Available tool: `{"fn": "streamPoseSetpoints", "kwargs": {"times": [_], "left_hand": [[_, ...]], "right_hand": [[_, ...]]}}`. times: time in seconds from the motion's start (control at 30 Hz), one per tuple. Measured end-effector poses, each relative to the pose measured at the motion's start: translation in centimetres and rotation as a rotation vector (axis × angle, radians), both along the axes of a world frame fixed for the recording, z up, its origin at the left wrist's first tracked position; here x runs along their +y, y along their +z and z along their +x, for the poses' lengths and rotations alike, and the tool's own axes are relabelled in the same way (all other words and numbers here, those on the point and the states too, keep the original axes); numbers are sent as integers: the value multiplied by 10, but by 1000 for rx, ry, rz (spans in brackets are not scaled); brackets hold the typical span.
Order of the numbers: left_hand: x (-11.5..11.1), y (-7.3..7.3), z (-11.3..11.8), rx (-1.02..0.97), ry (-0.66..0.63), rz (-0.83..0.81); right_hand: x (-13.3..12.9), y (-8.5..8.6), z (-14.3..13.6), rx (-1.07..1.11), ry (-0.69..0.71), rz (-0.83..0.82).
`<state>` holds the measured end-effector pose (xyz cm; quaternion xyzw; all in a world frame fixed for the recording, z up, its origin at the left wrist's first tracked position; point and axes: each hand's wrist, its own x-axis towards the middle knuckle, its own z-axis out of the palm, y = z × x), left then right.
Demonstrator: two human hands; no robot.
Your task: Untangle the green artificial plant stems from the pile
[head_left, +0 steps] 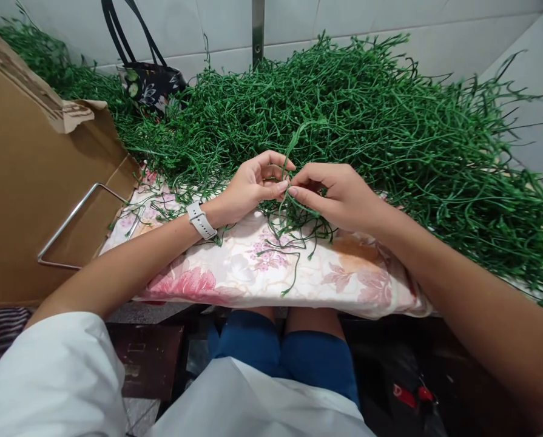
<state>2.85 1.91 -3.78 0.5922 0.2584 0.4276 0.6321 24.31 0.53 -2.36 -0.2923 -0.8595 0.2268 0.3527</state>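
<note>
My left hand (255, 181) pinches a thin green plant stem (291, 145), with thumb and fingers closed around it. From the grip the stem rises and curves over to the right at its top. Close beside it, my right hand (337, 189) has thumb and index finger pinched at the same stem, the fingertips of both hands almost touching. Several loose green stems (293, 226) with small budded tips dangle under the hands onto the floral cloth (244, 270). Behind the hands spreads a large heap of the same green stems (344, 103).
On the left stands an open cardboard box (34, 182), a bent metal wire frame (66, 230) against its side. A black floral bag (150, 85) sits among the stems at the back, near the tiled wall (225, 24). The padded table edge runs above my lap.
</note>
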Motion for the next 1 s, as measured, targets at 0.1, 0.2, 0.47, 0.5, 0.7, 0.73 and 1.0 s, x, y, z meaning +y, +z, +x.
{"fn": "streamPoseSetpoints", "kwargs": {"times": [0.1, 0.2, 0.47, 0.5, 0.7, 0.73, 1.0], "left_hand": [[-3, 3, 1, 17, -51, 18], [-8, 8, 2, 44, -110, 15], [-11, 13, 6, -1, -81, -45], [-9, 13, 5, -30, -71, -70], [4, 15, -4, -87, 18, -176], [4, 15, -4, -82, 31, -189], [-4, 11, -1, -88, -11, -167]], "right_hand": [[-2, 3, 1, 6, 60, -48], [-4, 5, 1, 16, 122, -137], [3, -1, 2, 199, 214, -302], [2, 1, 2, 221, 243, -322], [-2, 11, 0, 442, 117, -380], [1, 10, 0, 518, 43, -367], [29, -4, 12, 839, -369, -216]]}}
